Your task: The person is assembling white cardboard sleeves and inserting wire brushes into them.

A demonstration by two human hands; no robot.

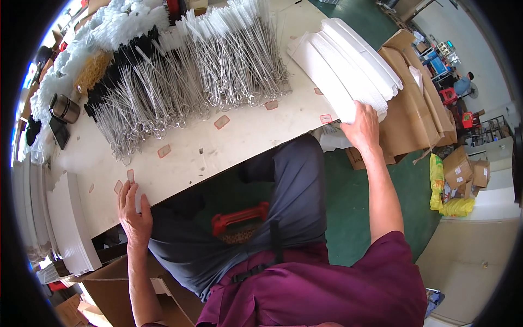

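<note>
My left hand (135,213) lies at the near left edge of the table, fingers stretched out flat. Its fingertips touch or nearly touch a small red-outlined label (131,175). On the right, my right hand (362,129) grips the near end of a thick stack of white card strips (343,65), with the thumb apart from the fingers. Between the hands, farther back, lie rows of wire straw brushes (239,65) with ring ends toward me and white bristles away. More straw brushes (147,98), some apparently black-bristled, lie to the left.
The pale table (234,144) holds several more small labels (222,121). White fluffy bundles (120,24), yellow strands (92,72) and a metal cup (65,108) stand at the back left. White card (71,223) leans at left. Cardboard boxes (408,109) sit right.
</note>
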